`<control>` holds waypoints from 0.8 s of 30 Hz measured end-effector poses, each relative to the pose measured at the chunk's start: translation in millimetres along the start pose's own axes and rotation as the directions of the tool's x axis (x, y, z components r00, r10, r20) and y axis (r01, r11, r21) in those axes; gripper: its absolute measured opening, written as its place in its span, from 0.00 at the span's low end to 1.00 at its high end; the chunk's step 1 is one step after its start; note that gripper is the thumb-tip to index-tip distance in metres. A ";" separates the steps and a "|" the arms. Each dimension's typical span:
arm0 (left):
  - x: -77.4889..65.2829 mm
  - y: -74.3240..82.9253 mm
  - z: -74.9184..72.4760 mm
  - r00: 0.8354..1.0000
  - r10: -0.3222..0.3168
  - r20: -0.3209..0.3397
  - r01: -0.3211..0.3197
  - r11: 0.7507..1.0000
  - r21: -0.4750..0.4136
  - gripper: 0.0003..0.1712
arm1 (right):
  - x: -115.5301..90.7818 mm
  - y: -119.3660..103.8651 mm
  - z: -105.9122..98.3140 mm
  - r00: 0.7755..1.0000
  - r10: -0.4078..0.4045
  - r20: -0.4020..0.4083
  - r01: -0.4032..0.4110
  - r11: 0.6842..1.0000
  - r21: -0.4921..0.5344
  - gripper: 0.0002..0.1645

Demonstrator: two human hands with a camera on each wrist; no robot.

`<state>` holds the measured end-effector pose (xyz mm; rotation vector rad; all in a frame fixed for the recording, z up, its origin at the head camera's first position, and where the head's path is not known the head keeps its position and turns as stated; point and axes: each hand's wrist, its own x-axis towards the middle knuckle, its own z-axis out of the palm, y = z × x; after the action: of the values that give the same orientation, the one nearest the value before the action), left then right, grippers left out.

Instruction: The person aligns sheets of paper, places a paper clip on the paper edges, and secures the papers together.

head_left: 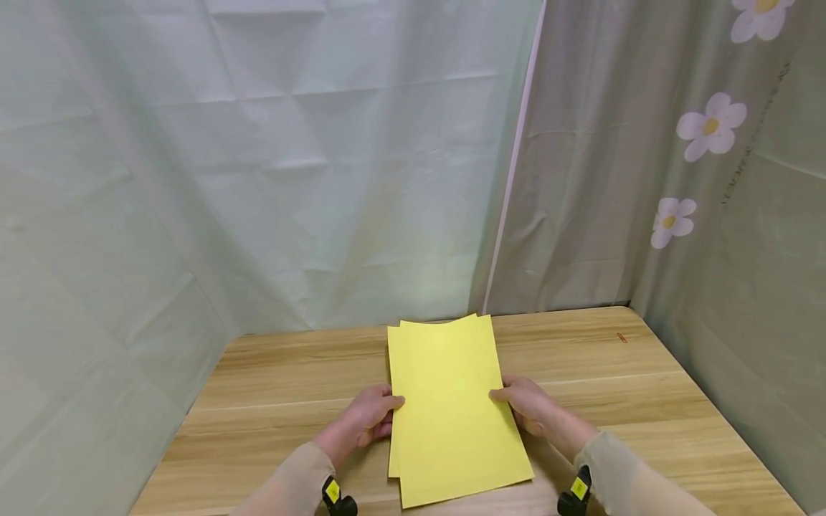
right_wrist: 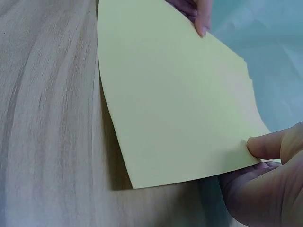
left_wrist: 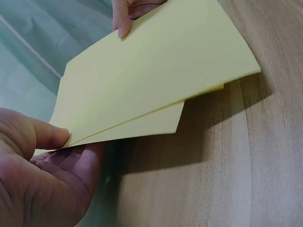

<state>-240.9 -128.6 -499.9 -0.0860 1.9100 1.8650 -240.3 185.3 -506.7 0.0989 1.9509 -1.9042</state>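
Observation:
Yellow sheets of paper [head_left: 452,416], at least two and overlapping out of line, are held above the wooden table between both hands. My left hand [head_left: 374,416] pinches their left edge, thumb on top and fingers underneath. On the opposite edge my right hand [head_left: 529,403] pinches in the same way, its thumb lying on the top sheet. In the left wrist view the lower sheet [left_wrist: 156,121] sticks out past the upper sheet [left_wrist: 156,61], and a shadow falls on the wood. The right wrist view shows the top sheet [right_wrist: 175,104] slightly bowed, covering most of the lower one.
An orange-red paper clip [head_left: 622,337] lies near the far right corner of the wooden table [head_left: 290,373]. Pale curtains [head_left: 290,179] hang behind and at both sides of the table, the right part printed with white flowers [head_left: 711,127].

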 end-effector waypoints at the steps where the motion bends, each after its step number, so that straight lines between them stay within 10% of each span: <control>1: -0.8 1.4 0.2 1.000 0.011 -0.005 -0.011 1.000 0.018 0.18 | -0.6 -1.1 0.3 1.000 -0.008 0.002 0.008 1.000 -0.003 0.28; 24: -7.4 28.6 1.4 0.949 0.298 -0.109 -0.268 0.937 0.226 0.18 | -5.9 -35.3 4.6 0.986 -0.136 -0.094 0.131 0.989 -0.063 0.25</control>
<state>-244.3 -127.1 -470.5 0.1369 2.3097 1.8637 -245.5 180.0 -471.4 0.0475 2.1236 -1.9604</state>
